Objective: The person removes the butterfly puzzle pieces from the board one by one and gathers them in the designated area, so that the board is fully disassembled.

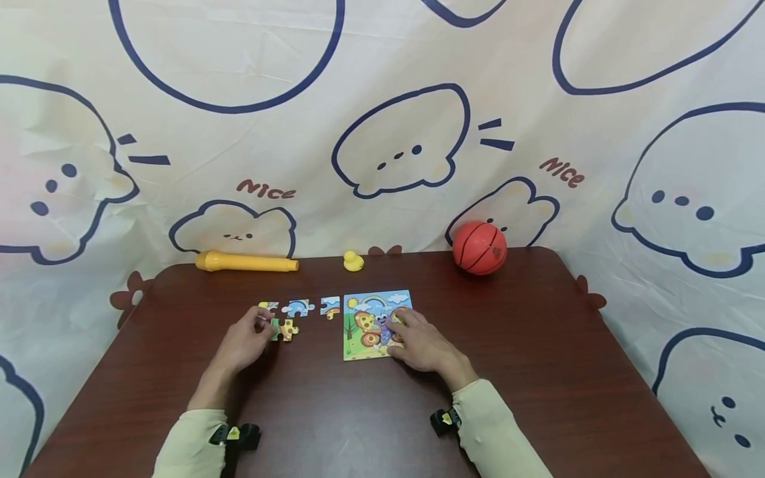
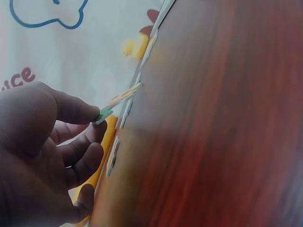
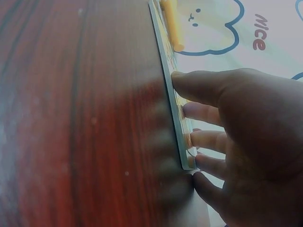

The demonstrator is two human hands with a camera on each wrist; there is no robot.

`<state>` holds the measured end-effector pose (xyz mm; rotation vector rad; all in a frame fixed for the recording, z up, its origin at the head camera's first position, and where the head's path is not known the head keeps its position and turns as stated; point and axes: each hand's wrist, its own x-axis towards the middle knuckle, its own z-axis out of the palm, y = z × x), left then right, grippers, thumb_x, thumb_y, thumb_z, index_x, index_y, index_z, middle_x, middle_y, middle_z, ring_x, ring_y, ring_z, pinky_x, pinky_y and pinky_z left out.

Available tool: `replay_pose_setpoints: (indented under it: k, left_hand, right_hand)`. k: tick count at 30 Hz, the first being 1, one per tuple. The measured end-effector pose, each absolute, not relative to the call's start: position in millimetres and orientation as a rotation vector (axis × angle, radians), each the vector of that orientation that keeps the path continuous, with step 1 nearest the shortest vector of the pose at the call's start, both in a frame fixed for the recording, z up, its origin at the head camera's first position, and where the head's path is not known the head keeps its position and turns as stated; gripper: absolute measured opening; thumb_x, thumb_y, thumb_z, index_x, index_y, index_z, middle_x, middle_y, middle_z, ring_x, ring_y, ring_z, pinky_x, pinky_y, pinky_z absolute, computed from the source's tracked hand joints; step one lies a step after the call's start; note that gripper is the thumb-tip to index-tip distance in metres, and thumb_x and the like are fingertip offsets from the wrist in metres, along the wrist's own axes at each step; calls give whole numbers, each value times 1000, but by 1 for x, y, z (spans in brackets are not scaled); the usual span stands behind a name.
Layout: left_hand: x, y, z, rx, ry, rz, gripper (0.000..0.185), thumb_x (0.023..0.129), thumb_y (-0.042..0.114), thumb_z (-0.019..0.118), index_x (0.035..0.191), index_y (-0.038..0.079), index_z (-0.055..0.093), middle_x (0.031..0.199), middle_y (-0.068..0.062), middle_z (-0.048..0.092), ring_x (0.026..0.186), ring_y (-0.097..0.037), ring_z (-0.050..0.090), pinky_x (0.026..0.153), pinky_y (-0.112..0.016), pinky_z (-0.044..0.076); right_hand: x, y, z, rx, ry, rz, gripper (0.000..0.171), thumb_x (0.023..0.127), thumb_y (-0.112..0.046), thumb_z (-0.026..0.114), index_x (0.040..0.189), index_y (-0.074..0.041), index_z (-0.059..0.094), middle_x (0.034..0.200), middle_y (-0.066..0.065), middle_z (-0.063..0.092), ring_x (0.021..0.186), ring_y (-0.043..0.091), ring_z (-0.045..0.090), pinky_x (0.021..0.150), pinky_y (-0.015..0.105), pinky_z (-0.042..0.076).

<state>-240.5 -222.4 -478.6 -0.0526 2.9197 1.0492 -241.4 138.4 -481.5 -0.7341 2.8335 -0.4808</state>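
"Nice" cloth (image 1: 267, 191); left hand (image 1: 244, 343) pinches piece (image 1: 285, 329), right hand (image 1: 418, 338) seemingly spread on puzzle board (image 1: 358, 345).

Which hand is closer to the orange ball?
Right. The right hand rests on the puzzle board, below-left of the orange ball; the left hand sits farther left, pinching a loose puzzle piece.

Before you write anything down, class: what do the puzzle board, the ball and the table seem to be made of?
Puzzle board: probably printed card or thin wood, matt; in the right wrist view its edge looks thin, flat and stiff.
Ball: likely rubber, orange with black seams, slight sheen.
Table: dark red-brown wood or wood-look laminate; grain streaks and soft reflections suggest a smooth, glossy finish.
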Motion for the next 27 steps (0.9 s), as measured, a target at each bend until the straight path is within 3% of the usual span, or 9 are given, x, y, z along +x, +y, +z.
replay_pose_setpoints:
  k: [8,16,27]
  left_hand:
    - [-235,-242,-478,-145,2905,968,32,94,23,54,121,6,52,105,-13,62,84,-22,54,67,-32,37]
    - [-234,-256,-478,-217,2887,908,33,95,25,50,122,4,51,107,-15,60,95,-31,55,82,-55,32]
    - [-233,-256,-477,-260,2901,871,37,94,24,50,125,3,50,109,-18,59,100,-36,55,81,-55,29]
  right_hand:
    - [-241,138,-481,-723,2827,-477,60,94,-38,60,147,-18,42,155,7,32,145,27,26,114,47,29]
    - [-242,138,-482,-724,2830,-475,59,94,-39,59,147,-19,42,155,7,32,145,28,26,114,47,29]
    - [-241,138,-481,-716,2820,-486,60,94,-39,59,147,-18,42,156,7,31,146,27,25,115,47,29]
